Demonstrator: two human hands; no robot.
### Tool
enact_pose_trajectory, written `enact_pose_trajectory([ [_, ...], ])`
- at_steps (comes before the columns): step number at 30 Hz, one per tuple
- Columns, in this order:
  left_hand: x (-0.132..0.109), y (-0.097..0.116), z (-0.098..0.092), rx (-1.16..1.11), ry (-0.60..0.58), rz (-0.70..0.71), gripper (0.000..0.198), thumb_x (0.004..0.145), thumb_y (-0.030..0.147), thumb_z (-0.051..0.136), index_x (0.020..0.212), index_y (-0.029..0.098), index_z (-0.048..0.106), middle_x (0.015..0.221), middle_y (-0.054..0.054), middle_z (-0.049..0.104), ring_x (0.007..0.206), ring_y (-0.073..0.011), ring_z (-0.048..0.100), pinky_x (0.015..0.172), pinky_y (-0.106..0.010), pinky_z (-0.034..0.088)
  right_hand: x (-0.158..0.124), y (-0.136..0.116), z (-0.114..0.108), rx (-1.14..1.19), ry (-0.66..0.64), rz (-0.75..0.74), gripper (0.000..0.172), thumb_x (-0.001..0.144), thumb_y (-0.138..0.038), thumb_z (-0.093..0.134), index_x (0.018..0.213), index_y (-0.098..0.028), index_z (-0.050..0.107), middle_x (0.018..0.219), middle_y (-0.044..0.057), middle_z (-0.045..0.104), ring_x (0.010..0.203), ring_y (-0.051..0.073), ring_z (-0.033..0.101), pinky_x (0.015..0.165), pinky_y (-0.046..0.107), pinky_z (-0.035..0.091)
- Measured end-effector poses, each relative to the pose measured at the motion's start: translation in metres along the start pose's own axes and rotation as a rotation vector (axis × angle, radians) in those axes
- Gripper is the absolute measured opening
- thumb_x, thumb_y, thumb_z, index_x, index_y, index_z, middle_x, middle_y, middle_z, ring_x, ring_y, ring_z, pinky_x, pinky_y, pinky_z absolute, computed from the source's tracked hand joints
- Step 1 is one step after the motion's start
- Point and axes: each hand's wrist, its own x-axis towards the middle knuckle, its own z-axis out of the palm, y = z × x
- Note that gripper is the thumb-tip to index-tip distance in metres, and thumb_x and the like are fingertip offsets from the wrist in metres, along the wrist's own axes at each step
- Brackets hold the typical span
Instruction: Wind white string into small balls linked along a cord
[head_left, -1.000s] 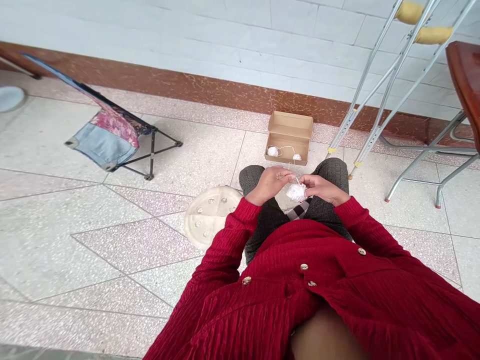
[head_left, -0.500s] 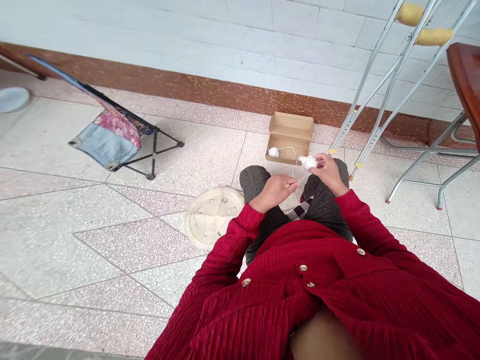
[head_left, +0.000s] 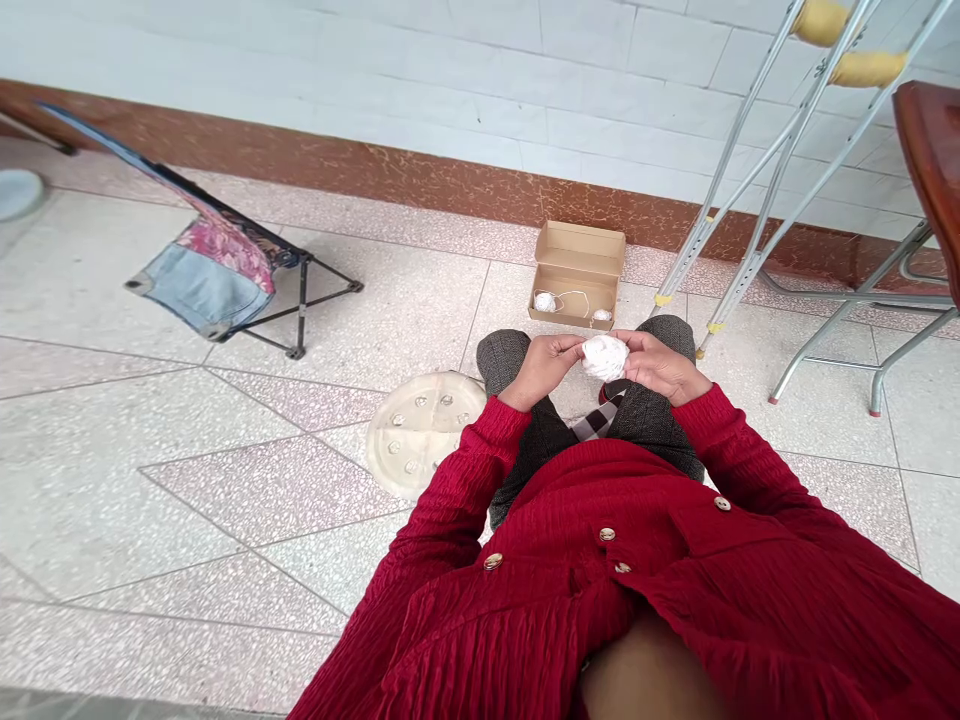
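A white ball of yarn (head_left: 605, 358) is held between my two hands, above my knees. My left hand (head_left: 546, 364) pinches its left side with thumb and fingertips. From the right, my right hand (head_left: 661, 366) grips the ball, its fingers closed around that edge. Just beyond my hands an open cardboard box (head_left: 580, 258) stands on the floor. In it lie a small white yarn ball (head_left: 545, 302) at the left and a smaller white bit (head_left: 602, 315) at the right, with a loose strand curling between them.
A folding stool (head_left: 217, 275) with a fabric seat stands at the left. A round cream disc with holes (head_left: 386, 440) lies beside my left knee. Metal crutches (head_left: 772, 190) with yellow pads lean on the wall at the right, near a wooden-topped metal-legged seat (head_left: 930, 160).
My left hand has moved up to the yarn ball, where before it held a strand apart from it. The ball has come slightly down and left, and the small white bit now shows in the box.
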Motion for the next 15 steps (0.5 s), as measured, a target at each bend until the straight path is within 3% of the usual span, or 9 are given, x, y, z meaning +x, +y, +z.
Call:
enact_pose_trajectory([
  [3, -0.006, -0.002, 0.006, 0.013, -0.051, -0.01, 0.041, 0.095, 0.04, 0.053, 0.068, 0.014, 0.069, 0.07, -0.001, 0.069, 0.068, -0.0139, 0.06, 0.069, -0.025, 0.045, 0.008, -0.006, -0.003, -0.009, 0.14, -0.123, 0.045, 0.061, -0.03, 0.08, 0.103, -0.022, 0.066, 0.098, 0.005, 0.072, 0.088, 0.022, 0.068, 0.082, 0.038, 0.057],
  [6, -0.015, -0.002, 0.012, 0.087, -0.172, 0.011, 0.039, 0.095, 0.037, 0.053, 0.066, 0.015, 0.068, 0.066, 0.0, 0.066, 0.066, -0.013, 0.058, 0.07, -0.025, 0.043, 0.023, -0.007, -0.015, -0.101, 0.34, -0.264, 0.044, 0.066, -0.034, 0.075, 0.107, -0.025, 0.061, 0.102, 0.004, 0.071, 0.094, 0.022, 0.066, 0.086, 0.04, 0.057],
  [8, -0.019, 0.001, 0.014, 0.154, -0.247, 0.034, 0.038, 0.095, 0.035, 0.054, 0.066, 0.016, 0.067, 0.065, 0.001, 0.065, 0.065, -0.013, 0.057, 0.069, -0.025, 0.042, 0.034, 0.0, -0.025, -0.241, 0.476, -0.342, 0.047, 0.065, -0.031, 0.074, 0.109, -0.025, 0.059, 0.104, 0.003, 0.069, 0.092, 0.021, 0.065, 0.087, 0.039, 0.056],
  [10, -0.019, 0.005, 0.013, 0.233, -0.25, 0.077, 0.036, 0.095, 0.034, 0.055, 0.066, 0.017, 0.067, 0.066, 0.0, 0.065, 0.066, -0.0142, 0.057, 0.071, -0.026, 0.044, 0.042, 0.014, -0.034, -0.461, 0.569, -0.385, 0.05, 0.062, -0.028, 0.073, 0.11, -0.024, 0.061, 0.105, 0.004, 0.067, 0.088, 0.02, 0.062, 0.086, 0.039, 0.054],
  [12, -0.015, 0.01, 0.007, 0.313, -0.177, 0.134, 0.033, 0.095, 0.032, 0.055, 0.068, 0.018, 0.068, 0.069, -0.001, 0.068, 0.07, -0.016, 0.059, 0.08, -0.029, 0.047, 0.045, 0.03, -0.036, -0.662, 0.568, -0.369, 0.05, 0.06, -0.025, 0.073, 0.109, -0.023, 0.064, 0.108, 0.006, 0.065, 0.083, 0.019, 0.06, 0.083, 0.039, 0.053],
  [15, -0.004, 0.016, -0.006, 0.375, -0.061, 0.22, 0.026, 0.095, 0.029, 0.056, 0.075, 0.019, 0.07, 0.079, -0.003, 0.073, 0.077, -0.0173, 0.063, 0.102, -0.038, 0.043, 0.037, 0.049, -0.027, -0.719, 0.378, -0.277, 0.047, 0.06, -0.023, 0.073, 0.107, -0.021, 0.066, 0.106, 0.005, 0.064, 0.081, 0.018, 0.06, 0.078, 0.036, 0.051],
])
